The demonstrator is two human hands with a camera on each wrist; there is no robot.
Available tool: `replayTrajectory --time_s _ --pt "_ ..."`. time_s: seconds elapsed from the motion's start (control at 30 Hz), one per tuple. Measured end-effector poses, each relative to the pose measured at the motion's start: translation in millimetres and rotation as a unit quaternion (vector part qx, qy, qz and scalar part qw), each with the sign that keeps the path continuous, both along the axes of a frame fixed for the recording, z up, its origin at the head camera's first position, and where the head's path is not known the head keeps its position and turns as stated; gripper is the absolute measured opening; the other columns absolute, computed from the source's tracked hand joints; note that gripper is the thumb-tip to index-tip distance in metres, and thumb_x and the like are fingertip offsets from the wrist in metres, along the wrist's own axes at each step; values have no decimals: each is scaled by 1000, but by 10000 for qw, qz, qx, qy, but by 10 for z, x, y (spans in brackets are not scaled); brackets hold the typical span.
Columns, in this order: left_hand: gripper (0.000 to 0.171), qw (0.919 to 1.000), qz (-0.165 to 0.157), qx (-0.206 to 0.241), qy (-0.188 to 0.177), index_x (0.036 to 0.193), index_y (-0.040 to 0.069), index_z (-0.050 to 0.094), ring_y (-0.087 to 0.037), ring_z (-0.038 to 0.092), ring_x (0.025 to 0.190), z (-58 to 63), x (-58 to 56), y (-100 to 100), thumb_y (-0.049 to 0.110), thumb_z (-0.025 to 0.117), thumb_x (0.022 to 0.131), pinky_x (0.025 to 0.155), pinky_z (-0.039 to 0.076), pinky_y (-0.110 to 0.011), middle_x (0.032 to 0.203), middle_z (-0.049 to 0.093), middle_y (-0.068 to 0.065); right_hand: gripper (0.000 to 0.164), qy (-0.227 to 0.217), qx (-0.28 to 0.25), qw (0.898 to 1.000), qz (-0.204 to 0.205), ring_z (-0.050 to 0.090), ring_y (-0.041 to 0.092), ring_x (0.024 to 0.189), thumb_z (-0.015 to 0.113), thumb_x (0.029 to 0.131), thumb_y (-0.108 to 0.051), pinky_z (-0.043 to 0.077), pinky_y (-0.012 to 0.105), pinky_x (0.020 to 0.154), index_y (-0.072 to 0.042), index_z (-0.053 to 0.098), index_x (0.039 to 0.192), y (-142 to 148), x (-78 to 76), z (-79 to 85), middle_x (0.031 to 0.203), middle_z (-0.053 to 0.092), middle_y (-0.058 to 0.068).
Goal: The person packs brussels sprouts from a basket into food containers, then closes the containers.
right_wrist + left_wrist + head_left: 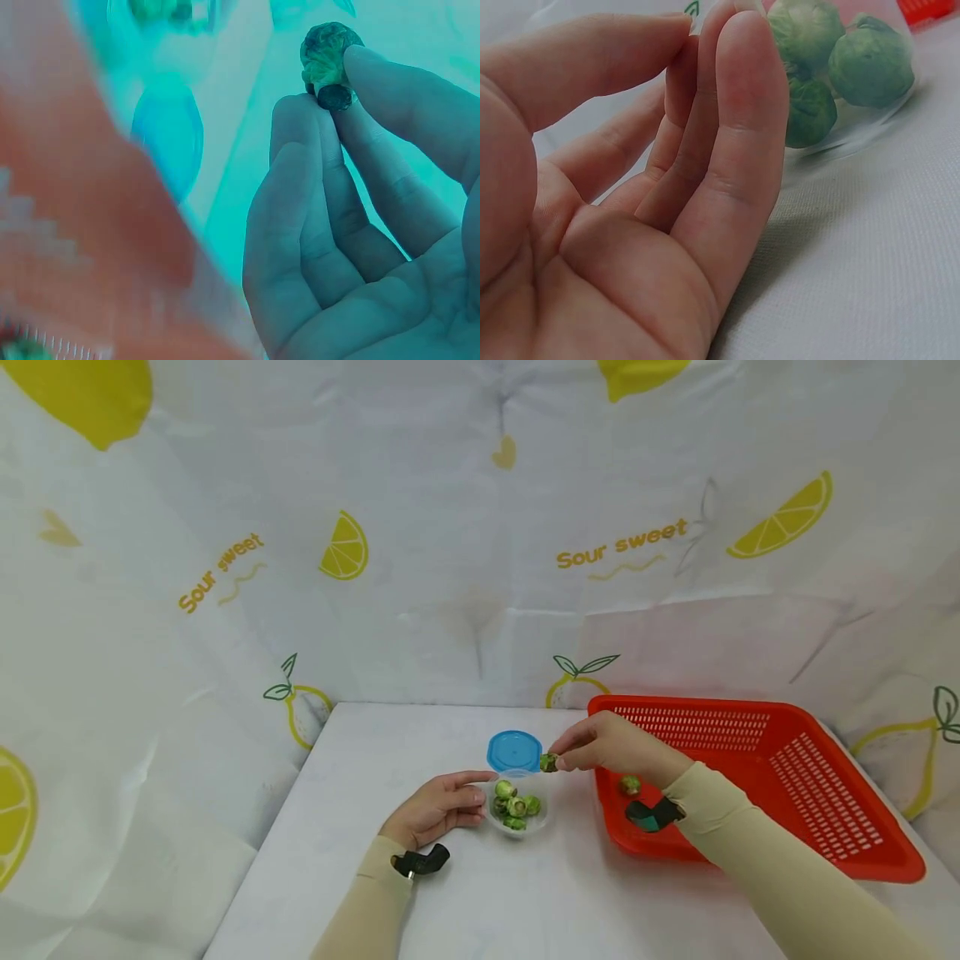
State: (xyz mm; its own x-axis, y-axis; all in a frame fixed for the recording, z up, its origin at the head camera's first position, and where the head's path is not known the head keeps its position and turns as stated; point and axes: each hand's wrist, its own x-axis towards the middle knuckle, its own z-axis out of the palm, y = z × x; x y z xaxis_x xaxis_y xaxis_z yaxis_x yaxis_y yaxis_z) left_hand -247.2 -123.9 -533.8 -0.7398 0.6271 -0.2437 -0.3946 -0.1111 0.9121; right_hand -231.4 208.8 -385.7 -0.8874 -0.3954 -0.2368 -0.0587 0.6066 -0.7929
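A small clear plastic container [542,814] holds several Brussels sprouts [517,807]. My left hand [438,810] rests beside it, with relaxed fingers [742,97] touching its left side. Above and behind the container's right side, my right hand [611,747] pinches a Brussels sprout [328,64] between thumb and fingertips. That sprout has a brownish cut end. Directly behind the container lies a round blue lid [514,750]. Another sprout [629,785] sits in the red basket [750,708], below my right wrist. My right forearm hides part of the basket.
The slotted red basket takes up the right side of the white-covered table [337,777]. Behind the table hangs a white cloth [450,527] printed with lemons. Black straps with camera mounts [422,860] are on the wrists.
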Motion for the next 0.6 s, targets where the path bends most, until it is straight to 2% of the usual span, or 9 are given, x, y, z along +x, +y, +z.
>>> replayTrajectory --time_s 0.17,0.3,0.6 --pt "52 10000 3 9 -20 158 7 54 -12 73 91 -1 -2 7 10 67 107 90 64 -26 101 69 -1 15 -1 134 9997 192 70 19 96 82 96 -22 63 37 90 -17 85 109 -373 30 -131 104 81 -1" --pt "52 10000 -22 42 -18 158 6 53 -13 74 91 -1 -5 5 9 66 108 91 64 -27 99 69 -1 13 5 465 9988 170 69 17 93 84 94 -18 65 35 87 -16 86 106 -634 83 -204 101 80 -2" --pt "53 9999 -68 127 -45 158 6 53 -12 75 91 -30 -20 -6 10 66 108 89 65 -26 98 70 0 5 190 881 9959 50 66 16 93 86 92 -16 65 33 84 -17 85 97 -874 108 -306 94 76 -4"
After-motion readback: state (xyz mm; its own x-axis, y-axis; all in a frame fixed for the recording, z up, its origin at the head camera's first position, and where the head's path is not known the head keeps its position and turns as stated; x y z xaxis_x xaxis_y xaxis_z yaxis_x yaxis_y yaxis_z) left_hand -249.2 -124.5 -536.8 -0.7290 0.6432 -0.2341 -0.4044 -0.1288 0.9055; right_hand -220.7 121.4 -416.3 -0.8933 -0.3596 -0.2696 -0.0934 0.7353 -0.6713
